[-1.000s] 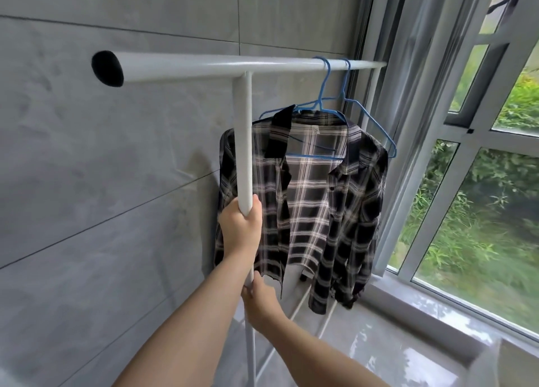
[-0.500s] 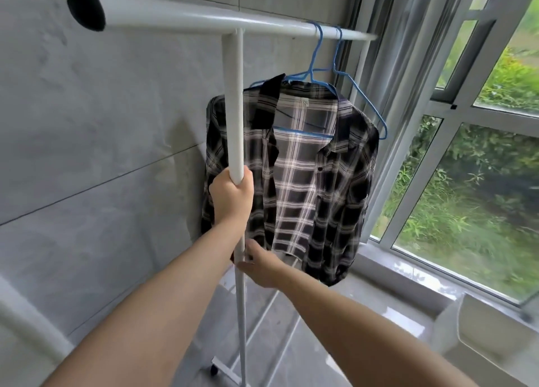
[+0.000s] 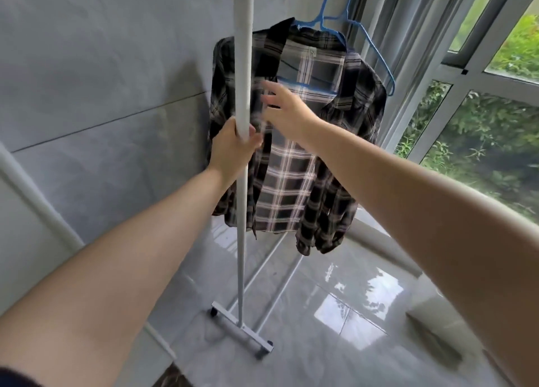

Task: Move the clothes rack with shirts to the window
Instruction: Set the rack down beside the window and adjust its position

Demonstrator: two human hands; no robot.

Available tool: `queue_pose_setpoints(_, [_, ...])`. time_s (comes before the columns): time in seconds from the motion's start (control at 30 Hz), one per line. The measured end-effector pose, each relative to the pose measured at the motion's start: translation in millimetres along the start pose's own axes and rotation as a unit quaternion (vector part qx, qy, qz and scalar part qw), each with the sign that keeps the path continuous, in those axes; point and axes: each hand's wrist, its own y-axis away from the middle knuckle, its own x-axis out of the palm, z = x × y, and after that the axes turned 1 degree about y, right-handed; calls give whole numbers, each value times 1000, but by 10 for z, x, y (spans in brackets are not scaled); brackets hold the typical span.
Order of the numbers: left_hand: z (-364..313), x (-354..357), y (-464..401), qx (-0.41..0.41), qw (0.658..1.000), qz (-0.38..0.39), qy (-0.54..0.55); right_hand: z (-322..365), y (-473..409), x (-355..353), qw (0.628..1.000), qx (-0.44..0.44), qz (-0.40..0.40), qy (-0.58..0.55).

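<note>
The white clothes rack [image 3: 242,65] stands on a wheeled foot bar [image 3: 243,332] beside the grey wall, close to the window [image 3: 478,130]. A black-and-white plaid shirt [image 3: 294,182] hangs from blue hangers [image 3: 335,22] on the rack's top rail, which is mostly cut off at the top. My left hand [image 3: 233,150] is wrapped around the rack's upright pole at mid height. My right hand [image 3: 284,109] is off the pole, fingers spread, hovering in front of the shirt just right of the pole.
The grey tiled wall [image 3: 102,80] runs along the left. A glossy wet-looking floor [image 3: 335,313] lies under the rack. A pale curtain [image 3: 408,65] hangs at the window frame. A white pipe [image 3: 43,211] slants at the left, and a white bin edge [image 3: 431,322] sits lower right.
My right hand let go of the pole below my left hand and rose to shirt height, open. The view tilted down, so the top rail left the frame and the foot bar appeared.
</note>
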Motion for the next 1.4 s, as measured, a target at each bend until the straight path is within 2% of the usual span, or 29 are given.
queue_pose_setpoints(0.1, [133,-43,170,-5,999,18,-43,245,60,62,999,-41,7,-34])
queue_pose_setpoints(0.2, [359,-81,260,-71,993,57,-80,367,96,207,998,-54,-20,4])
queue_pose_setpoints(0.33, [640,-46,386,-169,968,112,-146,363,100,361,1000,8,-2,15])
queue_pose_setpoints(0.47, [798,7,434,-207,943,160,-205,244,96,386,995,66,55,40])
queue_pose_setpoints(0.6, [849,117,407,-232,939,143,-208,158,23,385,987,109,114,29])
queue_pose_setpoints(0.73, [903,261,356,-194,945,105,-240,62,-138,341,987,113,112,-21])
queue_pose_setpoints(1.1, [928,583,88,-151,959,82,-226,-248,-559,97,989,86,116,-29])
queue_pose_setpoints(1.2, [931,683,4,-141,957,78,-242,-338,-650,78,992,83,92,-16])
queue_pose_setpoints(1.33, [967,774,-96,-141,957,74,-243,-553,-711,152,999,30,13,33])
queue_pose_setpoints(1.4, [1027,781,-112,-140,957,71,-244,-740,-714,257,997,14,13,72])
